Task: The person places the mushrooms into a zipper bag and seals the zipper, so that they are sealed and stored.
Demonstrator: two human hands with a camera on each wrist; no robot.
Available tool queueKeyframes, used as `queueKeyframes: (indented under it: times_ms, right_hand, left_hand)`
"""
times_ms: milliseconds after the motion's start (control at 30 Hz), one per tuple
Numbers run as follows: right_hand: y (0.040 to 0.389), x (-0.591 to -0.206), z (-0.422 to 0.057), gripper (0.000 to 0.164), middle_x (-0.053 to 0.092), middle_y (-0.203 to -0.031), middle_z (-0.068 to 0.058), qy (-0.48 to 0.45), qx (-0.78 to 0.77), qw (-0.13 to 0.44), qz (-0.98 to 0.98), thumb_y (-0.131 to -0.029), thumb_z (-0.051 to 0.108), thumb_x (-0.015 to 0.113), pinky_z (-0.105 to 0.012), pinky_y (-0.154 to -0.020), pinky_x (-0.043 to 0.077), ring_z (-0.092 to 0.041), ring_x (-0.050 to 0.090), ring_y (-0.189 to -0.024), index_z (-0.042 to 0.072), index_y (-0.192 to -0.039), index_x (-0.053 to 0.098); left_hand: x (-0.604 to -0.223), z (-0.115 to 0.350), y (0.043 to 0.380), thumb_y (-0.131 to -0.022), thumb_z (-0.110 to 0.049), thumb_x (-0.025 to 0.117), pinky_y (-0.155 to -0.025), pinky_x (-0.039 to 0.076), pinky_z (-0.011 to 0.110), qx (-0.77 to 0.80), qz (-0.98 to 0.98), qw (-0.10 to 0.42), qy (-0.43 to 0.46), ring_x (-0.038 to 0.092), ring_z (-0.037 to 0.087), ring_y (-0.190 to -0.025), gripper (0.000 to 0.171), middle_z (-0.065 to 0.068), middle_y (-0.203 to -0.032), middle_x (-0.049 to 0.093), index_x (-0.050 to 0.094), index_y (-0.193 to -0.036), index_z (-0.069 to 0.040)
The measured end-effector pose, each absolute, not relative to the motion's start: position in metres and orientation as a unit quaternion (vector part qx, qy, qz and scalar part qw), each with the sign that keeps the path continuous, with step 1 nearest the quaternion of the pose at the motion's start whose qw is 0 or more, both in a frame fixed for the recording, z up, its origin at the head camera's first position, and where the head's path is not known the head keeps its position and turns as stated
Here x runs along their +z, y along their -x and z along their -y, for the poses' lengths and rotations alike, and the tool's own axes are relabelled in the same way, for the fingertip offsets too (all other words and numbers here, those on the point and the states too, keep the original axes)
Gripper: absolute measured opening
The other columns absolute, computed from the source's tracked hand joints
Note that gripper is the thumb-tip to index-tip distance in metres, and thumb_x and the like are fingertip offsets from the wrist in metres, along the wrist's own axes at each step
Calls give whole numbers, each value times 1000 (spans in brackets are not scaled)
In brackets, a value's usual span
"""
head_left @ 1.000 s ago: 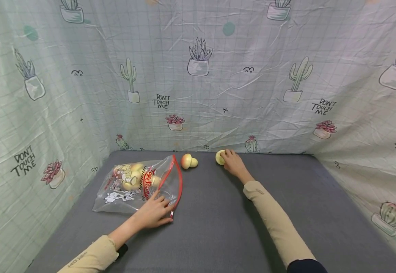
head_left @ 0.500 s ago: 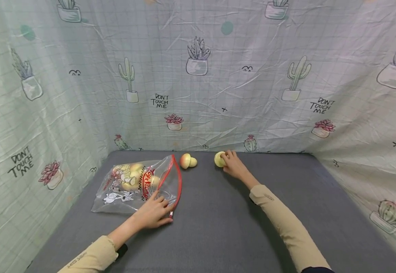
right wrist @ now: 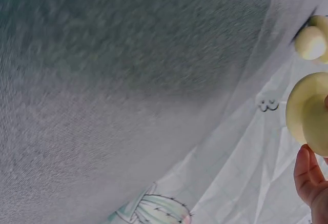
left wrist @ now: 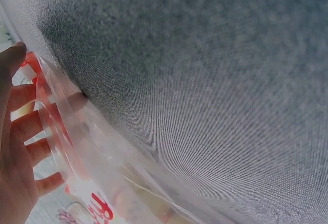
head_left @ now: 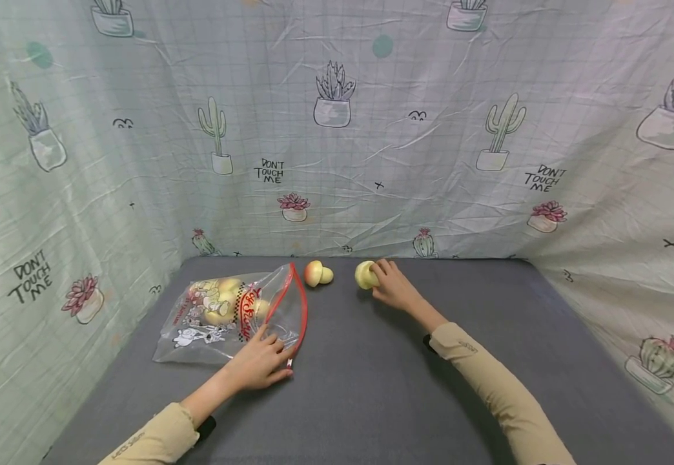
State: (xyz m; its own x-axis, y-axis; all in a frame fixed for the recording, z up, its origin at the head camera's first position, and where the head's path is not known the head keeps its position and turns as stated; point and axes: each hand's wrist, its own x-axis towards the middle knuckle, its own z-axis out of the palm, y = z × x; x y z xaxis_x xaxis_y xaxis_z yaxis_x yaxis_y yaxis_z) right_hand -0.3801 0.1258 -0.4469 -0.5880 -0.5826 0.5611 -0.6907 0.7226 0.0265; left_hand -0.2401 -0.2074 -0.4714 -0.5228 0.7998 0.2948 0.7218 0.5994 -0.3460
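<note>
My right hand (head_left: 396,288) grips a pale yellow mushroom (head_left: 365,276), which looks like a toy, near the back of the table. In the right wrist view the fingertips press against this mushroom (right wrist: 302,108), its rounded cap turned aside. A second mushroom (head_left: 315,274), with a reddish cap, lies to its left. My left hand (head_left: 258,363) rests at the mouth of a clear plastic bag (head_left: 209,352) with a red zip edge. Its fingers are spread and fairly straight, partly behind the film in the left wrist view. Several mushrooms (head_left: 221,310) lie inside the bag.
The dark grey table (head_left: 366,394) reaches back to a hanging cloth (head_left: 383,213) printed with cacti, which also surrounds both sides. A small zip slider (head_left: 290,363) sits at the bag's near corner, by my left thumb.
My right hand has moved slightly left and nearer with the mushroom, toward the second one, tilting it. The left hand keeps its place on the bag. The head view has shifted slightly.
</note>
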Motion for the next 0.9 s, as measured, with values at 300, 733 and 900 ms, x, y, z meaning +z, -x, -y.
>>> queueKeyframes:
  times_ms: [300,733,900]
  right_hand:
    - [370,-442,-117,43,50,-104,-13,-370,100,271,883,-76,12,63,-35,-69,44,-24,48,-84,0,-115,50]
    - [357,-441,-107,44,50,-106,-12,-391,104,272,873,-75,14,64,-33,-68,44,-23,48,-85,3,-116,52]
    - [351,-442,-100,44,53,-107,-11,-397,93,273,871,-74,16,66,-33,-67,44,-23,49,-84,4,-114,53]
  left_hand:
    - [-469,207,238,-82,-44,56,-91,36,55,99,872,207,432,54,20,-79,42,0,-80,60,63,-111,-15]
    - [-467,206,235,-87,-38,51,-94,33,55,89,884,181,421,55,22,-87,38,3,-92,64,61,-114,-13]
    - [-469,206,234,-86,-38,52,-93,33,56,87,885,178,421,55,22,-85,38,3,-91,64,61,-115,-15]
